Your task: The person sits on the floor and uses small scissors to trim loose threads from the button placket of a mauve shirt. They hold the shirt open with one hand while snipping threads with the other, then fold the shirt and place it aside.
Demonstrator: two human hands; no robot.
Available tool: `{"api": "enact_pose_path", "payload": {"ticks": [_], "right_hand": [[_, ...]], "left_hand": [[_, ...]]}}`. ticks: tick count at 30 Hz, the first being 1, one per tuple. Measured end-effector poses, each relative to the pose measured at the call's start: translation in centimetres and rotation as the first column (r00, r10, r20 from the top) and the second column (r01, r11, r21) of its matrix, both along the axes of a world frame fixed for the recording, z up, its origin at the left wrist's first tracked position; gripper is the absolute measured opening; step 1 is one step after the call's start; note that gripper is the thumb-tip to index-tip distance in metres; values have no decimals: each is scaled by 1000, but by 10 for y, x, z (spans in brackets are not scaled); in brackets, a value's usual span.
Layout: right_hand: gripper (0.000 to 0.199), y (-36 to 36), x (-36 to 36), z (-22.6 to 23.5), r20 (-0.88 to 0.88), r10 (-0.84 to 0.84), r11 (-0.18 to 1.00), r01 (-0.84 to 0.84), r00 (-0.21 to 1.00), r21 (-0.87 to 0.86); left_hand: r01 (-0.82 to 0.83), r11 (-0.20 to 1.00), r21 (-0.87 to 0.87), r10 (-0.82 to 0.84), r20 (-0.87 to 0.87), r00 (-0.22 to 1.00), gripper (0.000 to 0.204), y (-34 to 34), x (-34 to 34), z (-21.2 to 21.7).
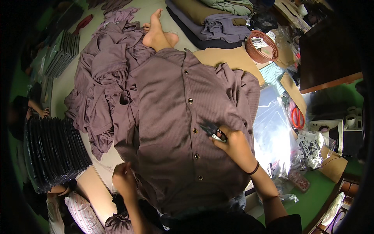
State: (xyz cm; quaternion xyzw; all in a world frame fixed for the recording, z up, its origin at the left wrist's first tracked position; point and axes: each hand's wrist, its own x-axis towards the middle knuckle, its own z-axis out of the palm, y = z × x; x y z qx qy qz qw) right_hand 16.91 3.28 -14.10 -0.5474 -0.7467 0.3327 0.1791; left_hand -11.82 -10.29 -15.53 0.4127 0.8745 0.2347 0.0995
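Note:
A mauve ribbed button-front shirt [165, 105] is spread out in front of me, its row of shiny buttons running down the middle. My right hand [235, 146] is closed around small black thread snips [211, 130]. Their blades point left, over the cloth close to the button placket. Beside the shirt's lower left edge, my left hand [124, 177] is raised with its fingers curled in. What those fingers hold, if anything, is too small to tell.
A heap of mauve garments [105, 74] lies at the left, above a stack of black plastic-wrapped packs [58, 150]. Bare feet [157, 35] show beyond the shirt. To the right are clear plastic bags [272, 128], red-handled scissors [297, 117] and a brown basket [261, 54]. Folded clothes [210, 23] lie far back.

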Motion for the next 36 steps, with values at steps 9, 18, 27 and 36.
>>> {"api": "enact_pose_path", "payload": {"ticks": [9, 18, 27, 36], "right_hand": [[24, 0, -8, -6, 13, 75, 997, -75, 997, -3], [24, 16, -19, 3, -81, 1, 999, 2, 997, 34], [27, 58, -27, -8, -35, 55, 982, -47, 998, 184], [25, 37, -13, 8, -31, 114, 992, -116, 993, -55]], "left_hand": [[-95, 961, -259, 35, -224, 974, 23, -27, -33, -5], [488, 774, 403, -626, 373, 685, 15, 105, 88, 16], [367, 856, 364, -490, 348, 799, 15, 135, 112, -16], [228, 921, 315, -359, 461, 811, 11, 124, 99, -10]]}}
